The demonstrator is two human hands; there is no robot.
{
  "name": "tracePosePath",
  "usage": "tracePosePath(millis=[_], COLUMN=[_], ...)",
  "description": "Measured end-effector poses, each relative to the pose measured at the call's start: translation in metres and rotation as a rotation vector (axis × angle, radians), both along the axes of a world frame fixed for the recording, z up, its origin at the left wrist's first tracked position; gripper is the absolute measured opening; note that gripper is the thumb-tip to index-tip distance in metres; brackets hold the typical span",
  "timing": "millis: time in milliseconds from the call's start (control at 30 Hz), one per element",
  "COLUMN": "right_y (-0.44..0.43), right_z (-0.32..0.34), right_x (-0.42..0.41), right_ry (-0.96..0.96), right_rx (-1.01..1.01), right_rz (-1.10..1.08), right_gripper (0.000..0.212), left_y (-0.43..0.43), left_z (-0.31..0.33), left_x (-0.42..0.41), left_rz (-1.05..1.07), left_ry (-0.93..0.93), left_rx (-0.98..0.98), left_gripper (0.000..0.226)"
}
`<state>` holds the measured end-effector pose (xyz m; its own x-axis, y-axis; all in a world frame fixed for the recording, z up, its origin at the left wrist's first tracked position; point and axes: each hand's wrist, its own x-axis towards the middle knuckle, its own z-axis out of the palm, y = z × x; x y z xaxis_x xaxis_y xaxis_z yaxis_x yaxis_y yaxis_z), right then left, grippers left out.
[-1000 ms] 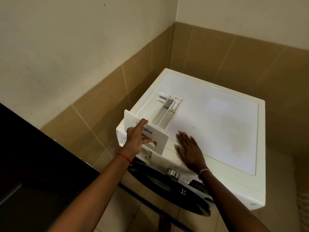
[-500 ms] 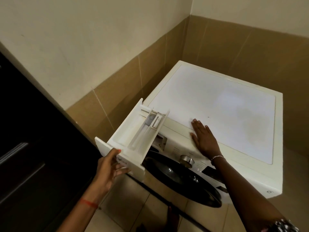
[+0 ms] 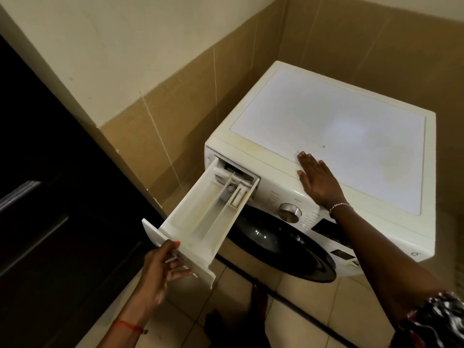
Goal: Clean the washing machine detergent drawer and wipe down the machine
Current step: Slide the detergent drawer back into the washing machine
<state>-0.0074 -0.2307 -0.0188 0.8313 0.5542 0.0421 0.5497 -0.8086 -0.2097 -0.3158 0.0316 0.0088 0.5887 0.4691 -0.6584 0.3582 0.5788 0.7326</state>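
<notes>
Nothing can be read: the print around the dial [image 3: 290, 213] on the washing machine [image 3: 326, 136] is too small and blurred.

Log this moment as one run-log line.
left hand: grips detergent drawer front | drawer: pulled far out, rear at slot | right hand: flat on washing machine top

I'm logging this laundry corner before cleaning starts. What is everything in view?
washing machine: one, white, in the tiled corner
detergent drawer: one, white, pulled far out from the machine's front
dial: one, silver, on the front panel
door: one, dark and round, below the dial
dark panel: one, black, at the left edge
left hand: one, grips the drawer's front plate
right hand: one, lies flat on the machine's top
</notes>
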Motion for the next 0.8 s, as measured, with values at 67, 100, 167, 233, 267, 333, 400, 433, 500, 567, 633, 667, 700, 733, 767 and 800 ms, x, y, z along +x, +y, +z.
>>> tracePosePath(millis=[67,100,167,233,267,333,400,433,500,567,633,667,700,733,767,800], right_y=[0.0,0.0,0.0,0.001,0.001,0.001,0.0,0.0,0.001,0.001,0.0,0.0,0.0,0.0,0.001,0.001], right_z=[0.0,0.0,0.001,0.001,0.0,0.0,-0.001,-0.001,-0.001,-0.001,-0.001,0.0,0.0,0.0,0.0,0.0], right_x=[0.0,0.0,0.0,0.001,0.001,0.001,0.002,0.002,0.002,0.002,0.002,0.002,0.002,0.003,0.003,0.003], right_ry=[0.0,-0.003,-0.006,-0.006,-0.006,-0.004,-0.004,-0.003,-0.001,-0.003,-0.005,-0.006,-0.006,-0.006,-0.005,-0.003], right_rx=[0.004,0.006,0.008,0.005,0.005,0.008,0.011,0.012,0.009,0.002,0.003,0.004,0.003,0.002,0.001,0.002], right_rz=[0.002,0.003,0.006,0.007,0.006,0.006,0.007,0.007,0.003,0.002,0.003,0.003,0.003,0.003,0.003,0.004], right_gripper=[0.06,0.06,0.059,0.059,0.059,0.059,0.059,0.059,0.059,0.059,0.062,0.064,0.065,0.066,0.067,0.067], left_y=[0.001,0.001,0.004,0.008,0.01,0.014,0.019,0.022,0.027,0.032,0.036,0.038,0.039,0.041,0.042,0.042], left_z=[-0.007,-0.01,-0.015,-0.02,-0.022,-0.025,-0.026,-0.027,-0.028,-0.029,-0.03,-0.031,-0.031,-0.032,-0.032,-0.032], left_x=[0.002,0.003,0.005,0.006,0.007,0.008,0.009,0.009,0.011,0.012,0.013,0.014,0.016,0.017,0.019,0.02], left_rz=[0.029,0.034,0.044,0.05,0.05,0.041,0.033,0.028,0.028,0.029,0.031,0.035,0.04,0.041,0.037,0.03], left_ry=[0.011,0.01,0.007,0.011,0.017,0.026,0.032,0.034,0.038,0.03,0.021,0.017,0.013,0.008,0.005,0.003], left_rx=[-0.036,-0.046,-0.054,-0.066,-0.073,-0.087,-0.096,-0.095,-0.091,-0.094,-0.102,-0.109,-0.114,-0.113,-0.107,-0.098], left_gripper=[0.027,0.021,0.014,0.014,0.013,0.018,0.021,0.022,0.029,0.036,0.042,0.044,0.045,0.045,0.045,0.044])
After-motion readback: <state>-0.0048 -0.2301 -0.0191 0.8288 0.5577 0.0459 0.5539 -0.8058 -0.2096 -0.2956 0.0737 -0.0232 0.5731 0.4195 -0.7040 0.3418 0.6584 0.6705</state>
